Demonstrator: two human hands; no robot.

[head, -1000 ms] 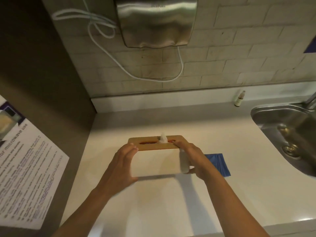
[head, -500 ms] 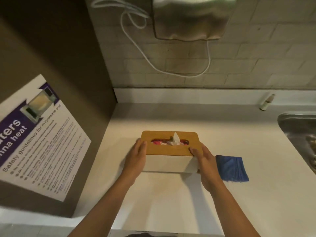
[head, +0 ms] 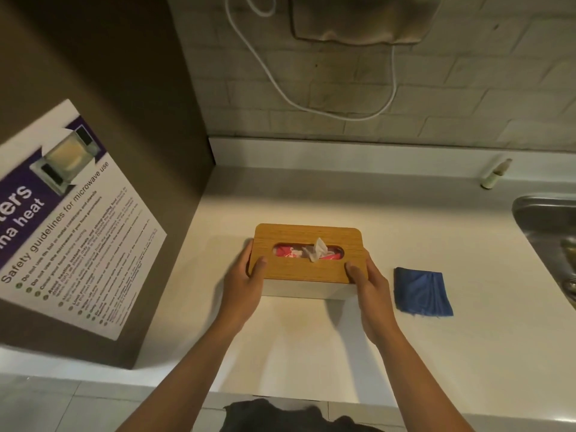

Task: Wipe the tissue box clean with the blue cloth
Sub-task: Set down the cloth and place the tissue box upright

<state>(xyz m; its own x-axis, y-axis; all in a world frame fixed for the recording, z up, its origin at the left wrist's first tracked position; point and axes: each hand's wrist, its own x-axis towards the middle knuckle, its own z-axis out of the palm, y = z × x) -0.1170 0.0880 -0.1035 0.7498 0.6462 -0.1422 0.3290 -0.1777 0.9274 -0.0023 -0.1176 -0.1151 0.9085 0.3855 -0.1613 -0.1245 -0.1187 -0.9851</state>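
Observation:
The tissue box point(head: 307, 269) has a wooden lid and white sides, with a white tissue poking from its slot. It rests upright on the pale counter point(head: 311, 344). My left hand point(head: 246, 285) grips its left end, thumb on the lid. My right hand point(head: 371, 288) grips its right end, thumb on the lid too. The blue cloth point(head: 420, 291) lies folded flat on the counter just right of my right hand, untouched.
A brown side panel with a microwave safety poster point(head: 71, 219) stands at the left. A steel sink point(head: 551, 232) sits at the far right. A small bottle point(head: 495, 174) stands on the back ledge. A hand dryer point(head: 358, 17) and white cable hang on the tiled wall.
The tissue box was held tilted, front face toward me; now it sits flat with the lid up. Both hands stay on its ends. The camera view has shifted left and downward.

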